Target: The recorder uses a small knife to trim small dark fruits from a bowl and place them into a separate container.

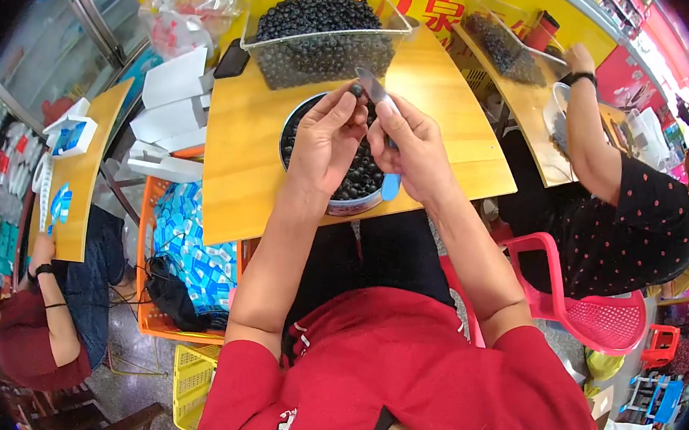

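Between the fingertips of my left hand [328,136] is a small dark round ball [356,90], like a berry or a bead; its exact kind I cannot make out. My right hand [416,146] is closed around a knife [370,86] with a blue handle, whose end sticks out below the palm. The blade points up and to the left, close beside the ball; I cannot tell whether they touch. Under both hands stands a round bowl [353,208] filled with similar dark balls, partly covered by my hands and wrists.
A clear plastic bin [327,41] heaped with dark balls stands at the table's far side, beside a black phone [233,59]. Left of the table, an orange crate [146,255] holds blue-and-white packets. Co-workers sit at side tables left and right; a pink chair [589,318] is at right.
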